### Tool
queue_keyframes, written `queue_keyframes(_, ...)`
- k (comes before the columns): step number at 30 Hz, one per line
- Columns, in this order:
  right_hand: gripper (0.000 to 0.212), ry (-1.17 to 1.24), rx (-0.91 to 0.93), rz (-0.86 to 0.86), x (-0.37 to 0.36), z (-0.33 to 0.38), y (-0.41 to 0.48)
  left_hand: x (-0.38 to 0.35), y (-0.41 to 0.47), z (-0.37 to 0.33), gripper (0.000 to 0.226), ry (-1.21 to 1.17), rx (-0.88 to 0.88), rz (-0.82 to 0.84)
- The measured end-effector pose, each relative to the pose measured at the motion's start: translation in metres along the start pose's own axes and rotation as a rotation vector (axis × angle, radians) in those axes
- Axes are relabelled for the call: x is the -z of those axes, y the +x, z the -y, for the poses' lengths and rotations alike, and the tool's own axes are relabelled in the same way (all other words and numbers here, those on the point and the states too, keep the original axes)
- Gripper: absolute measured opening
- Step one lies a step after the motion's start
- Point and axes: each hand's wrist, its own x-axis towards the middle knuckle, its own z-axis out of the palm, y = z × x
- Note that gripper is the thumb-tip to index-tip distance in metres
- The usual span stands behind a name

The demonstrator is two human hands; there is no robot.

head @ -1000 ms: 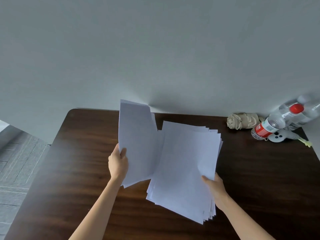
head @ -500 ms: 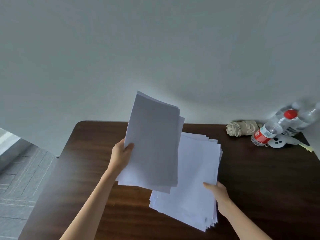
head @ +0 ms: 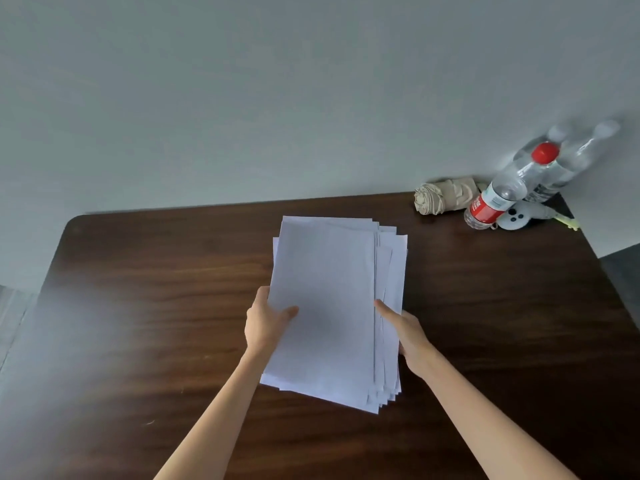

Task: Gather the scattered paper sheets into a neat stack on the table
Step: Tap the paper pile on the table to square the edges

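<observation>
White paper stack (head: 325,299) over the middle of a dark wooden table (head: 138,306), long axis running away from the person, right edges unevenly fanned. Left grip (head: 266,323) pinches its left edge, thumb on top; right grip (head: 408,334) grasps the right edge.

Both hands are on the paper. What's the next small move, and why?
Probably push the right hand inward toward the left hand to square the paper. Its edges fan out in steps along the right side and the near right corner, while the left side looks more even. The left hand grips that side, so it could serve as the stop.
</observation>
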Motion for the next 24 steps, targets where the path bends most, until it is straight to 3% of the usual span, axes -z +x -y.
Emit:
queue_keyframes(3,0.067,-0.038,0.078,-0.033,-0.007,0.005,-0.001,-0.006,0.003,0.005,0.064,0.205,-0.058,-0.15)
queue_keyframes(7,0.085,-0.267,0.183,-0.1,-0.017,0.001,0.013,-0.016,0.01,0.008,0.072,0.242,-0.11,-0.075)
queue_keyframes(10,0.076,-0.381,0.258,-0.102,-0.021,-0.001,0.027,-0.021,0.012,0.007,0.075,0.291,-0.17,-0.059)
queue_keyframes(14,0.037,-0.236,0.424,-0.029,-0.013,0.003,0.039,-0.007,0.035,0.011,0.069,0.101,-0.129,-0.083)
queue_keyframes(19,0.04,-0.159,0.549,0.135,-0.016,0.013,0.056,0.008,0.062,0.015,0.063,-0.024,-0.133,-0.054)
queue_keyframes(24,0.045,-0.144,0.737,0.2,-0.02,0.016,0.07,0.015,0.073,0.027,0.067,-0.226,-0.253,0.014)
